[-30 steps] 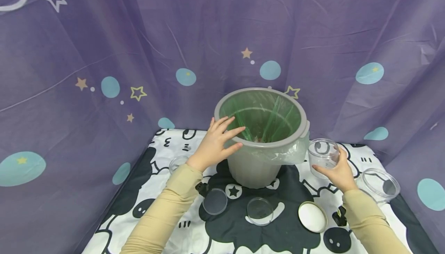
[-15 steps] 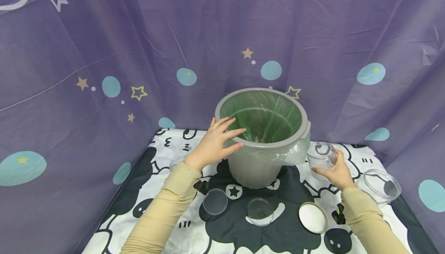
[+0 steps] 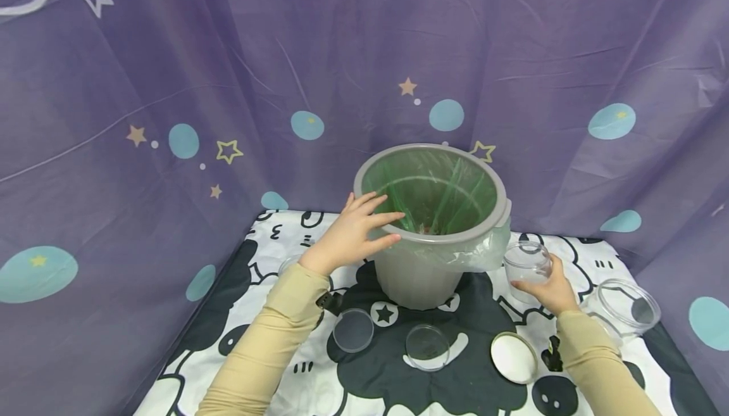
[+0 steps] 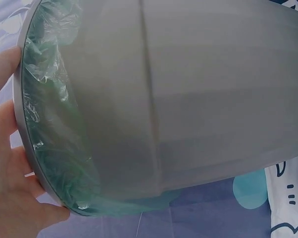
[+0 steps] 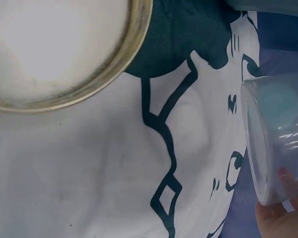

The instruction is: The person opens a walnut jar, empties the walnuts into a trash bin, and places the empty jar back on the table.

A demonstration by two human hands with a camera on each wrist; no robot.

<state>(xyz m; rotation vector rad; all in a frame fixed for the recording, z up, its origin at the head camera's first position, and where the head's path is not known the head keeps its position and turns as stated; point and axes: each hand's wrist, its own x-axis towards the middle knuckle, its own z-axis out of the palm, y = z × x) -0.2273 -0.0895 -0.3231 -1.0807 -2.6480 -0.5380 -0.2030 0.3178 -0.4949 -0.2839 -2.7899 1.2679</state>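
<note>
A grey bin (image 3: 418,286) lined with a green-tinted clear bag (image 3: 478,248) stands upright at the centre. My left hand (image 3: 353,232) rests on its near-left rim with fingers spread and fairly straight; in the left wrist view those fingers (image 4: 8,116) lie across the rim. To the right of the bin, my right hand (image 3: 549,286) holds a clear round jar (image 3: 521,270) by its side, thumb in front. The jar is upright and lidless, its mouth upward. Whether its base touches the cloth I cannot tell.
A gold-rimmed white lid (image 3: 514,358), a clear disc-like lid (image 3: 427,347) and a greyish one (image 3: 353,330) lie in front of the bin. Another clear jar (image 3: 626,305) is at the right, and a clear rim (image 3: 289,264) shows behind my left forearm. Purple curtain (image 3: 342,55) surrounds the patterned cloth.
My right hand has lowered the clear jar slightly beside the bin. The left hand stays on the rim. The whole view has shifted a little.
</note>
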